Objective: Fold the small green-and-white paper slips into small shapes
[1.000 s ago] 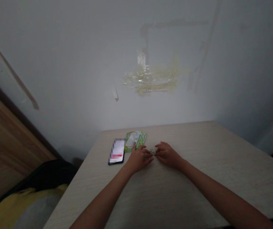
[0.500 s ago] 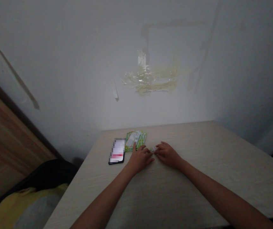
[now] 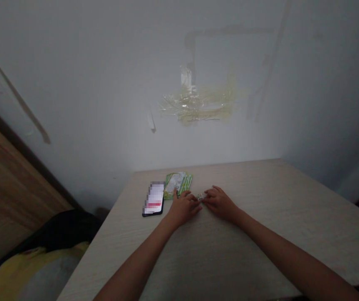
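Between my two hands is a small, light piece with green and reddish marks [image 3: 200, 196], too small for me to name. The fingertips of my left hand [image 3: 184, 207] close on its left side, while the fingertips of my right hand [image 3: 219, 202] pinch its right side. Just beyond my left hand lies a stack of green and white printed packets [image 3: 176, 184]; one finger of that hand reaches to the stack's near edge. Left of the stack, a phone [image 3: 153, 200] lies face up with its screen lit.
The pale wooden table [image 3: 261, 184] meets a grey wall with tape remnants [image 3: 195, 104] at the back. On the left, below the table edge, are a yellow and grey cloth item [image 3: 47, 271] and a black item [image 3: 69, 228], beside a wooden panel [image 3: 3, 175].
Hardly anything differs. The small piece shows slightly more between my fingertips, and both hands stay in place.
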A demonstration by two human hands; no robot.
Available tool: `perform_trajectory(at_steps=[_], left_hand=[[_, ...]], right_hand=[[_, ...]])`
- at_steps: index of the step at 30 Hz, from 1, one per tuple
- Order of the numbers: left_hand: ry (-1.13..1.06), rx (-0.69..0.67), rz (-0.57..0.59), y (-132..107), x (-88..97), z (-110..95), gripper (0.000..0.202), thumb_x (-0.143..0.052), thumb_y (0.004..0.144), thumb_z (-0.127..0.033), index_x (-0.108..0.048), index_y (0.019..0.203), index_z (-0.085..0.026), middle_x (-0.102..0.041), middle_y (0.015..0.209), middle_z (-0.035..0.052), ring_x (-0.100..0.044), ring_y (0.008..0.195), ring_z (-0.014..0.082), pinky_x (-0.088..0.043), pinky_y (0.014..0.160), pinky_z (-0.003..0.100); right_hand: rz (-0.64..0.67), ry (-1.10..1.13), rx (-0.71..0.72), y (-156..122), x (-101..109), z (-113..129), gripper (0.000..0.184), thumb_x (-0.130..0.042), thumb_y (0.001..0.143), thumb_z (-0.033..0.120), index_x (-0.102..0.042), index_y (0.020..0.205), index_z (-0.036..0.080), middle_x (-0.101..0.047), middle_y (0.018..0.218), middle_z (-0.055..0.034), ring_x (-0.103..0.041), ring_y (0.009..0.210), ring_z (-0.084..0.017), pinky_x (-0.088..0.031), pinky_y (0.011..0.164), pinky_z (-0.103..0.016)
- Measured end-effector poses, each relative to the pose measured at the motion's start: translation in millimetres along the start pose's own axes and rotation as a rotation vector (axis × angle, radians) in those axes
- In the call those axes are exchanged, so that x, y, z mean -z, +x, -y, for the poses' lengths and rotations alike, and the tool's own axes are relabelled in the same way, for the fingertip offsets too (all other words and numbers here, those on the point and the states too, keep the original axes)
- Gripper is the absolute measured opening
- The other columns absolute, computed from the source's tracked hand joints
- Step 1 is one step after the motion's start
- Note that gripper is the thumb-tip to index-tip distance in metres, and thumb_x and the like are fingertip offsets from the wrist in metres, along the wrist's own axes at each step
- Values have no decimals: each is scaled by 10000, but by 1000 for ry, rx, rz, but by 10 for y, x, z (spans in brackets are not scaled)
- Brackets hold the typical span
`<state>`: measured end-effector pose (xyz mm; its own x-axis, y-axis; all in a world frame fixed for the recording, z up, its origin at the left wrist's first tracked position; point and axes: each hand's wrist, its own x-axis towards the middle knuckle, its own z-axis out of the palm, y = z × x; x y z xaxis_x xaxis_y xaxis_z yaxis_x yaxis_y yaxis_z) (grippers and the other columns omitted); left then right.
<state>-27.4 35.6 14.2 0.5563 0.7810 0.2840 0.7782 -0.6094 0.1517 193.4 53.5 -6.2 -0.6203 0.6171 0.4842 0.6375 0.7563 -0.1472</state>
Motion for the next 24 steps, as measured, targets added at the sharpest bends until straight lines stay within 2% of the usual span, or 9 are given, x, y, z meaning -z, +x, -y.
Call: perform_trajectory(at_steps=[8, 14, 24], left_hand=[[-2, -5, 3, 2, -9, 3, 246, -520, 909, -432, -664, 1104, -388, -688, 1085, -17, -461, 1225, 270, -13, 1078, 700], [9, -5, -22, 2, -43, 15, 223, -537, 900, -429, -685, 1057, -372, -687, 1071, -14, -462, 1217, 259, 5, 1093, 675], [-10, -12, -25, -1, -40, 7, 201, -551, 896, -419, -683, 1032, -352, -687, 1062, -18, -472, 1206, 254, 30, 1082, 691]], right_hand=[[55, -52, -26, 43, 7, 27, 205, -576, 878, 212, -714, 1017, 270, -636, 966, -56, -563, 986, -192, -287, 1067, -472], [64, -21, -61, 24, -40, 16, 217, -548, 909, 236, -703, 1057, 276, -632, 934, -37, -579, 945, -170, -269, 1082, -476], [79, -79, -72, 67, -39, 39, 222, -509, 937, 254, -705, 1040, 264, -635, 935, -40, -581, 951, -172, -257, 1085, -489]])
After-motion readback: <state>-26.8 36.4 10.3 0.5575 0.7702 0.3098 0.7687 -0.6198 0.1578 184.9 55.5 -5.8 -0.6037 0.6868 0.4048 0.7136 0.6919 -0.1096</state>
